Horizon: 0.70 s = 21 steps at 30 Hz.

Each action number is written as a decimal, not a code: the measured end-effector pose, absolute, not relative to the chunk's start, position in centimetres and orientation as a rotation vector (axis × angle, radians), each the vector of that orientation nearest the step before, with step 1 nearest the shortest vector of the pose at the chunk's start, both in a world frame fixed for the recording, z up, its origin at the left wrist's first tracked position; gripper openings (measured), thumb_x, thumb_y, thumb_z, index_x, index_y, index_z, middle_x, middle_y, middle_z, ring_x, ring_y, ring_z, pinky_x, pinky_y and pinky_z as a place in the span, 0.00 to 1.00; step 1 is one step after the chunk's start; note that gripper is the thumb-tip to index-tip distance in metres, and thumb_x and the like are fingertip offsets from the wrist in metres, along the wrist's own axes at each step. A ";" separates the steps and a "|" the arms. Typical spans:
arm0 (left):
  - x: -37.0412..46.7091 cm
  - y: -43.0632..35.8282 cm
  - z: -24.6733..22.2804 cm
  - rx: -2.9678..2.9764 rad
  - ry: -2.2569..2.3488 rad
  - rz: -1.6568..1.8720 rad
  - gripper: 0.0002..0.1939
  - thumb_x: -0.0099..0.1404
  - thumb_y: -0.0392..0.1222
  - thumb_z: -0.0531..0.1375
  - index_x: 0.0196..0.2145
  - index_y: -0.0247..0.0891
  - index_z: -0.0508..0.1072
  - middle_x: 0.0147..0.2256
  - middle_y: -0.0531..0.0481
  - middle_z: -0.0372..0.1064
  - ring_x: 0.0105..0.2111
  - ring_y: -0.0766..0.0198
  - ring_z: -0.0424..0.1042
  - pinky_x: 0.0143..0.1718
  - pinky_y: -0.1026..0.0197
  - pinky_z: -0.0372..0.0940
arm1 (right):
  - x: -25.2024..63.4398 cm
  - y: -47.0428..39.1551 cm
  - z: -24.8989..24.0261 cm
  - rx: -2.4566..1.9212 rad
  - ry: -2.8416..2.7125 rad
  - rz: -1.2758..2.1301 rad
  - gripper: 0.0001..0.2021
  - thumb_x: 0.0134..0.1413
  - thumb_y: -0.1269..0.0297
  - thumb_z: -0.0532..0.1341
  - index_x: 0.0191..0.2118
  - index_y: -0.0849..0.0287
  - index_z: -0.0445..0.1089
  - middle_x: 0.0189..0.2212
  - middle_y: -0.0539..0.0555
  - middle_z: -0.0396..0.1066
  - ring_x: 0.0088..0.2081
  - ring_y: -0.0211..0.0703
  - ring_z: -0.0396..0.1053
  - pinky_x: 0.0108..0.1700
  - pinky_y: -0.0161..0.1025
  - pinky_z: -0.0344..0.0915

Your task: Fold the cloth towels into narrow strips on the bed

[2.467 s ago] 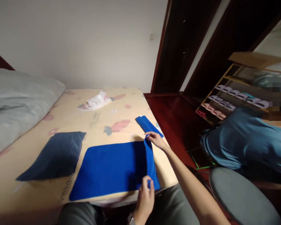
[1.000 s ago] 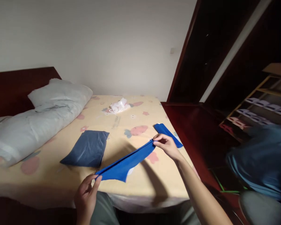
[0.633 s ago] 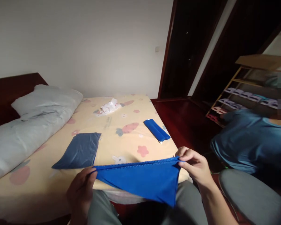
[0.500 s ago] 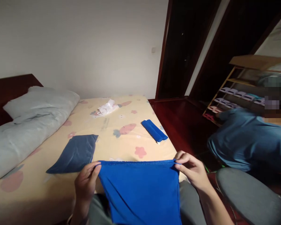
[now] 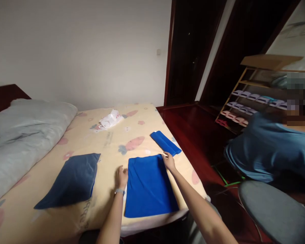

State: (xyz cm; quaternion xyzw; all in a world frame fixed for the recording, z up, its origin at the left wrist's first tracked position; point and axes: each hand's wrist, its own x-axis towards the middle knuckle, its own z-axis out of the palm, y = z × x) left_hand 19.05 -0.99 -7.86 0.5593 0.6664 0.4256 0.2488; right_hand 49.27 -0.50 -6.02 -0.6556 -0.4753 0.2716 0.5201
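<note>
A bright blue cloth (image 5: 148, 186) lies spread flat on the bed near its front edge. My right hand (image 5: 169, 161) is at the cloth's far right corner, with its fingers closed on the edge there. Beside the cloth's left edge, my left hand (image 5: 122, 176) rests low over the sheet, its fingers loosely apart and holding nothing. A darker blue folded cloth (image 5: 73, 179) lies to the left of that hand. Just beyond my right hand is a folded blue strip of cloth (image 5: 165, 142).
The bed (image 5: 112, 145) has a patterned yellow sheet, with a crumpled white plastic bag (image 5: 110, 119) at the back and a grey quilt (image 5: 27, 135) on the left. To the right are a grey stool (image 5: 274, 206), a person in a blue shirt (image 5: 264, 149) and a shoe rack (image 5: 230, 98).
The blue cloth, held up by both hands before, now lies on the bed. My left hand has let go of its corner. The view has shifted slightly to the right.
</note>
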 end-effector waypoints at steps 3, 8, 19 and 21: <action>17.3 -9.3 -13.9 1.784 1.949 1.122 0.17 0.64 0.53 0.57 0.39 0.37 0.75 0.41 0.37 0.75 0.47 0.47 0.72 0.53 0.44 0.63 | 49.5 -6.7 -11.1 -1.620 -1.174 0.588 0.19 0.56 0.46 0.57 0.38 0.58 0.73 0.40 0.64 0.76 0.42 0.56 0.74 0.49 0.51 0.69; 15.7 -20.6 -19.4 1.939 2.011 1.124 0.16 0.65 0.55 0.57 0.39 0.42 0.77 0.42 0.39 0.75 0.45 0.48 0.72 0.49 0.48 0.65 | 49.4 -20.2 -16.3 -1.800 -1.167 0.699 0.16 0.56 0.46 0.57 0.37 0.51 0.74 0.38 0.59 0.77 0.42 0.57 0.75 0.46 0.49 0.70; 13.7 -21.0 -16.0 1.392 1.839 0.976 0.34 0.52 0.77 0.54 0.19 0.39 0.67 0.18 0.52 0.66 0.23 0.59 0.69 0.28 0.59 0.62 | 49.9 -22.5 -16.7 -1.742 -1.114 0.858 0.21 0.49 0.40 0.57 0.20 0.52 0.61 0.20 0.52 0.69 0.26 0.49 0.70 0.32 0.42 0.64; 13.5 -21.7 -17.1 1.259 1.765 0.992 0.36 0.48 0.78 0.56 0.19 0.37 0.68 0.18 0.51 0.68 0.24 0.58 0.70 0.28 0.59 0.63 | 50.2 -23.1 -17.4 -1.746 -1.115 0.852 0.20 0.47 0.41 0.58 0.20 0.53 0.62 0.20 0.52 0.70 0.27 0.49 0.70 0.33 0.42 0.64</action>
